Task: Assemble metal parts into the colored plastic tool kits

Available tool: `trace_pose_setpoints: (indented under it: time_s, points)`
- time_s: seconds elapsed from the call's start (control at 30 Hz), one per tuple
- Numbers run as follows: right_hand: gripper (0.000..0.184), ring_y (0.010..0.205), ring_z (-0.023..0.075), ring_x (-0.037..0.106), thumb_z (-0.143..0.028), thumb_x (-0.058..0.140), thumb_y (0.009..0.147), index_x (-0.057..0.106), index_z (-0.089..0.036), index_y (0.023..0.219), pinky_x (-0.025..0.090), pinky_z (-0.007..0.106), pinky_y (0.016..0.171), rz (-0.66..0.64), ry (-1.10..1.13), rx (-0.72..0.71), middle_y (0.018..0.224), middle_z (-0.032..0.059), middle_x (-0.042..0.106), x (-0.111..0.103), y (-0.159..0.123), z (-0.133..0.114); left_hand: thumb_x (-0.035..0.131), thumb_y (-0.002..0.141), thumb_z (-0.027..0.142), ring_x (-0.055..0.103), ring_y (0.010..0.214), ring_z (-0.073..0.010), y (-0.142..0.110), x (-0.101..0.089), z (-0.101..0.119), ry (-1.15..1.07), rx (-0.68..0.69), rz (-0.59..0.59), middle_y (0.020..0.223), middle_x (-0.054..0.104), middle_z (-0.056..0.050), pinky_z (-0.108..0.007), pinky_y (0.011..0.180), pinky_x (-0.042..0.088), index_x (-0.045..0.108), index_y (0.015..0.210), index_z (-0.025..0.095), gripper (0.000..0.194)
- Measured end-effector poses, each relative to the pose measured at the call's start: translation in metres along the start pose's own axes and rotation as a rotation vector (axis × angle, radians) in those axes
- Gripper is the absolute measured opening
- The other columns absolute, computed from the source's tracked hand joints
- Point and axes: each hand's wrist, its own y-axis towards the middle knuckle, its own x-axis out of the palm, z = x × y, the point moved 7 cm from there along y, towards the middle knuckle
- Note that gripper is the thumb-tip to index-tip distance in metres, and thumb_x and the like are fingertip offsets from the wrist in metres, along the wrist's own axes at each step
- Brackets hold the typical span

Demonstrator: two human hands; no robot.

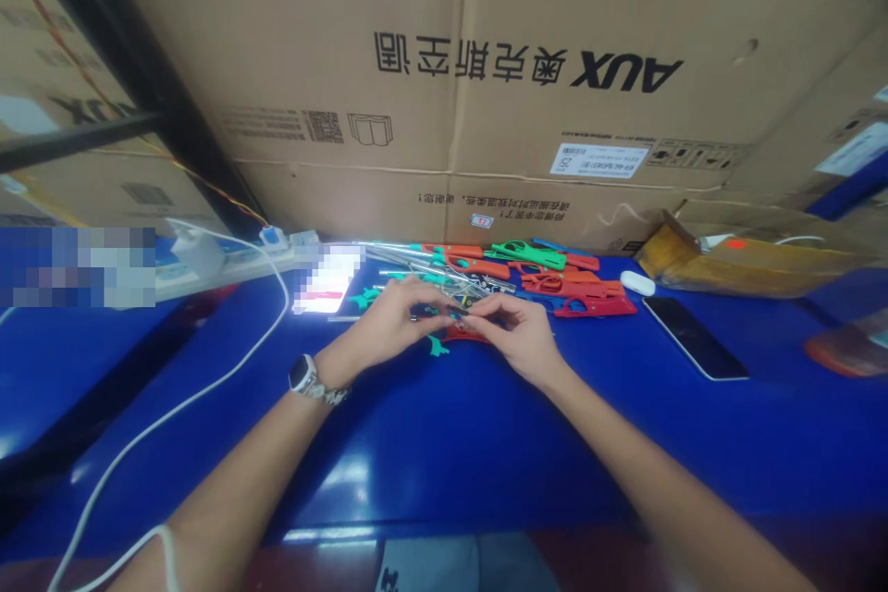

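My left hand [389,322], with a watch on its wrist, and my right hand [522,333] meet over the blue table. Both are closed in a pinch on a small dark part [456,311], mostly covered by the fingertips; its kind is too small to tell. Below them lies a red plastic piece [466,334], partly hidden, and beside it a teal plastic piece [438,347]. Just behind the hands spreads a pile of long-neck lighter parts: an orange handle [486,269], a green handle [533,252], a red handle [598,305] and several thin metal tubes.
A dark phone [696,339] and a white earbud case [636,283] lie at right, near a taped brown package [728,264]. At left are a lit screen [331,282], a power strip [240,261] and a white cable [208,383]. A large cardboard sheet [444,111] stands behind.
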Motion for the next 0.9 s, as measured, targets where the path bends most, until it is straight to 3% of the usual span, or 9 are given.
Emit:
trace_pose_setpoints:
  time_s: [0.17, 0.37, 0.53, 0.63, 0.73, 0.9]
  points:
    - [0.020, 0.065, 0.0168, 0.065, -0.040, 0.077, 0.076, 0.073, -0.021, 0.079, 0.055, 0.031, 0.064, -0.091, -0.056, 0.002, 0.076, 0.0025, 0.073, 0.006, -0.002, -0.004, 0.064, 0.086, 0.021, 0.057, 0.094, -0.0239, -0.002, 0.003, 0.002, 0.163, 0.035, 0.006, 0.090, 0.073, -0.001, -0.040, 0.090, 0.034, 0.071, 0.091, 0.025, 0.009]
    - [0.012, 0.068, 0.0176, 0.063, -0.030, 0.065, 0.088, 0.075, -0.023, 0.089, 0.053, 0.033, 0.069, -0.109, -0.462, -0.359, 0.078, 0.0046, 0.071, 0.010, -0.009, -0.036, 0.059, 0.091, 0.020, 0.057, 0.094, -0.0228, -0.002, 0.005, 0.014, 0.243, 0.120, 0.024, 0.093, 0.071, -0.002, -0.036, 0.084, 0.033, 0.068, 0.095, 0.022, 0.010]
    - [0.014, 0.071, 0.0192, 0.067, -0.030, 0.063, 0.091, 0.076, -0.025, 0.090, 0.055, 0.035, 0.073, -0.137, -0.543, -0.453, 0.080, 0.0048, 0.074, 0.009, -0.011, -0.040, 0.058, 0.093, 0.022, 0.054, 0.094, -0.0231, -0.003, 0.004, 0.019, 0.340, 0.190, -0.049, 0.097, 0.069, -0.003, -0.036, 0.081, 0.033, 0.068, 0.104, 0.024, 0.015]
    - [0.013, 0.064, 0.0169, 0.067, -0.032, 0.066, 0.089, 0.076, -0.024, 0.089, 0.055, 0.031, 0.066, -0.112, -0.485, -0.379, 0.078, 0.0030, 0.075, 0.005, -0.010, -0.034, 0.057, 0.095, 0.023, 0.052, 0.093, -0.0225, -0.004, 0.003, 0.022, 0.420, 0.247, -0.043, 0.097, 0.067, -0.004, -0.036, 0.082, 0.033, 0.069, 0.101, 0.023, 0.014]
    - [0.017, 0.058, 0.0150, 0.067, -0.036, 0.066, 0.089, 0.075, -0.022, 0.087, 0.054, 0.027, 0.058, -0.152, -0.375, -0.201, 0.073, 0.0013, 0.075, 0.007, -0.008, -0.021, 0.054, 0.096, 0.020, 0.051, 0.094, -0.0224, -0.006, 0.001, 0.028, 0.508, 0.307, 0.008, 0.098, 0.067, -0.005, -0.037, 0.082, 0.034, 0.069, 0.100, 0.022, 0.016]
    - [0.026, 0.063, 0.0158, 0.071, -0.043, 0.067, 0.086, 0.073, -0.018, 0.084, 0.056, 0.026, 0.062, -0.261, -0.193, 0.007, 0.071, 0.0026, 0.074, 0.014, -0.006, -0.005, 0.051, 0.097, 0.018, 0.050, 0.091, -0.0224, -0.009, 0.002, 0.039, 0.613, 0.421, 0.095, 0.096, 0.067, -0.006, -0.036, 0.080, 0.036, 0.069, 0.097, 0.020, 0.018]
